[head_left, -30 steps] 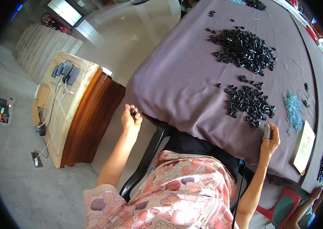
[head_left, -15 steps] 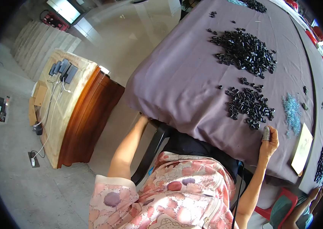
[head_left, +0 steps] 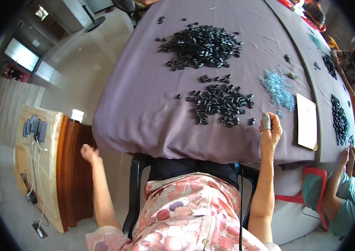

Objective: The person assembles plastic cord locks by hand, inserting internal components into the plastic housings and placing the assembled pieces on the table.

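Note:
My right hand [head_left: 272, 129] rests at the near right part of the cloth-covered table [head_left: 135, 104], its fingers curled in and the thumb wrapped in a grey covering. Whatever those fingers hold, if anything, is hidden. Just left of it lies one small black piece [head_left: 252, 121], beside a spread of small black pieces [head_left: 219, 102]. Out to the left, off the table, my left hand [head_left: 90, 154] is raised in front of the wooden cabinet [head_left: 74, 175]; it is smeared, so its fingers cannot be made out. Small pale-blue pieces [head_left: 278, 92] lie beyond my right hand.
A larger heap of black pieces [head_left: 202, 46] lies farther up the table. A pale board [head_left: 307, 121] is right of my right hand. At the right, another person [head_left: 336, 196] sits by a red chair [head_left: 317, 188]. Black adapters with cables [head_left: 34, 127] sit on the cabinet top.
My left hand has come away from the table's left edge and swung out left toward the cabinet. My right hand stays closed near the black pieces. The view has turned to the right.

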`<state>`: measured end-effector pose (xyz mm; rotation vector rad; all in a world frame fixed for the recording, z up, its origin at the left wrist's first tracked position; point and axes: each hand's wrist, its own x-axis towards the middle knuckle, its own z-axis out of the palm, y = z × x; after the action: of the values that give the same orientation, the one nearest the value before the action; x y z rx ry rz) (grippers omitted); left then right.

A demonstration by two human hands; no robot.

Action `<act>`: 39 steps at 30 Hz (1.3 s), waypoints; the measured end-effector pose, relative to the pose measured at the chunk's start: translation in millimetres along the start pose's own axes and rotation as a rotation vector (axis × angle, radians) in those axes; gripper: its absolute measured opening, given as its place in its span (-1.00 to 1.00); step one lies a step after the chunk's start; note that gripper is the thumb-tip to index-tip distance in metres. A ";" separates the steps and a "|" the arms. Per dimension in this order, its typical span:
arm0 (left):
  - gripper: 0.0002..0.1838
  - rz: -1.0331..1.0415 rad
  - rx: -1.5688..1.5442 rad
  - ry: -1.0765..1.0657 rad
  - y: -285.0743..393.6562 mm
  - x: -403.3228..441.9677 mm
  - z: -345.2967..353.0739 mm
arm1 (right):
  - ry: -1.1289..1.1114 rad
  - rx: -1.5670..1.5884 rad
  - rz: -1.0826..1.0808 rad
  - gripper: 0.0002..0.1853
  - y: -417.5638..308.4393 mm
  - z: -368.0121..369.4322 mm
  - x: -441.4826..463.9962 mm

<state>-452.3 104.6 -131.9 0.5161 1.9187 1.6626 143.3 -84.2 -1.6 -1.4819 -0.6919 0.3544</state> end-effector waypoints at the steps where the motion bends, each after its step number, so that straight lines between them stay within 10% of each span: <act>1: -0.73 0.203 0.068 0.030 33.2 -13.5 2.6 | 0.026 0.000 -0.004 -0.92 -0.5 -3.3 2.4; 3: -0.73 0.705 0.181 -0.027 64.0 -28.7 16.6 | 0.076 -0.004 -0.017 -0.91 -1.3 -10.0 7.8; 19: -0.89 0.913 -0.044 -1.645 107.8 -393.2 153.3 | 0.217 -0.630 -0.203 -0.83 21.1 -70.3 35.1; 39: -0.91 0.861 0.012 -1.665 77.8 -413.4 167.9 | -0.139 -1.045 -0.305 -0.80 37.4 -42.9 97.9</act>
<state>-30.5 -4.2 -7.9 2.0370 0.3958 0.8077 251.6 -54.6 -15.9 -2.2870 -1.3079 -0.1961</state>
